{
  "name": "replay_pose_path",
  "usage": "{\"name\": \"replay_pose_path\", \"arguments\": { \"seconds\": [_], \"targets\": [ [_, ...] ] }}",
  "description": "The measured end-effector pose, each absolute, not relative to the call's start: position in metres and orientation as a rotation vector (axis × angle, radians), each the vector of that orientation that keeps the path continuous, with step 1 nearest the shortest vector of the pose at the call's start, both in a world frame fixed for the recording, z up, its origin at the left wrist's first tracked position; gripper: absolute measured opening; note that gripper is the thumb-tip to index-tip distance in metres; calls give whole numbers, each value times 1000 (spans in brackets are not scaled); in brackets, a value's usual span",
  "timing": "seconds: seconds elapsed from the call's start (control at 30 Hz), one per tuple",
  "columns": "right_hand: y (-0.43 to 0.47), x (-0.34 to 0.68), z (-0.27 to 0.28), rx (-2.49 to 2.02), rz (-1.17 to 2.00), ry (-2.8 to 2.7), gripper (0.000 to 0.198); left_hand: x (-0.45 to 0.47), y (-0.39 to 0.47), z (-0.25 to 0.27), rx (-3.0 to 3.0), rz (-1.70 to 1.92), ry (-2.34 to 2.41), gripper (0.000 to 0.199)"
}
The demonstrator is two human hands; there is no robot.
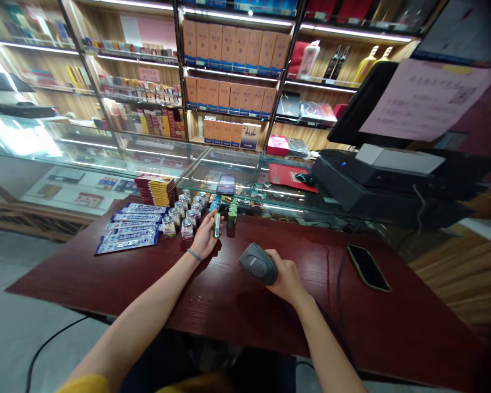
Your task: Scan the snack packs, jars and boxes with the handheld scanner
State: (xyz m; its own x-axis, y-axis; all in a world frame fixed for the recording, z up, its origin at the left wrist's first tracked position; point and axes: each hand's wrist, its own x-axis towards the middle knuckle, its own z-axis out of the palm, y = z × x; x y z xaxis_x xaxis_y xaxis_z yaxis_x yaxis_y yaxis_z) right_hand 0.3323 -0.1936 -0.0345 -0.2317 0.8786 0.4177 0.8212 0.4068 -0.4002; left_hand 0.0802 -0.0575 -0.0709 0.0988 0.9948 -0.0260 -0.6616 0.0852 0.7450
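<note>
My right hand [285,275] is wrapped round the handle of a dark grey barcode scanner [257,263], held above the table with its head pointing left. My left hand [205,236] reaches across the table, its fingers closed on a small green pack with a pale label [216,225]. Just right of it stands a row of small green cylinders [232,215]. Blue-topped small packs [215,201] sit behind the fingers, partly hidden. Left of the hand, several small jars with silvery lids [187,228] stand in rows, beside flat blue-and-white packets [131,228] laid overlapping.
Red and yellow boxes [155,191] are stacked at the table's [167,292] back left. A phone [368,267] lies on the right, near a cable [340,284]. Behind are a glass display counter [245,164], a mouse [304,178] on a red mat and a monitor [362,103].
</note>
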Motion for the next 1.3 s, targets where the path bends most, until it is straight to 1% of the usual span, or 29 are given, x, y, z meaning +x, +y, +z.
{"name": "replay_pose_path", "arguments": {
  "seconds": [0.1,0.27,0.43,0.57,0.83,1.3],
  "targets": [
    [-190,339,-41,-1402,120,-2064,51,84,-61,-70,764,1433,673,51],
    [-187,346,-48,-1458,71,-1941,48,93,-64,-77,1216,1538,896,56],
    [-187,347,-47,-1507,48,-1855,41,101,-66,-81,1510,1622,1172,44],
    [-185,349,-50,-1532,40,-1812,39,106,-65,-81,1682,1581,1332,39],
    [-183,357,-53,-1551,47,-1726,42,112,-53,-92,1873,1544,1457,40],
    [-183,358,-52,-1536,32,-1687,38,120,-42,-96,1946,1509,1460,45]
  ]
}}
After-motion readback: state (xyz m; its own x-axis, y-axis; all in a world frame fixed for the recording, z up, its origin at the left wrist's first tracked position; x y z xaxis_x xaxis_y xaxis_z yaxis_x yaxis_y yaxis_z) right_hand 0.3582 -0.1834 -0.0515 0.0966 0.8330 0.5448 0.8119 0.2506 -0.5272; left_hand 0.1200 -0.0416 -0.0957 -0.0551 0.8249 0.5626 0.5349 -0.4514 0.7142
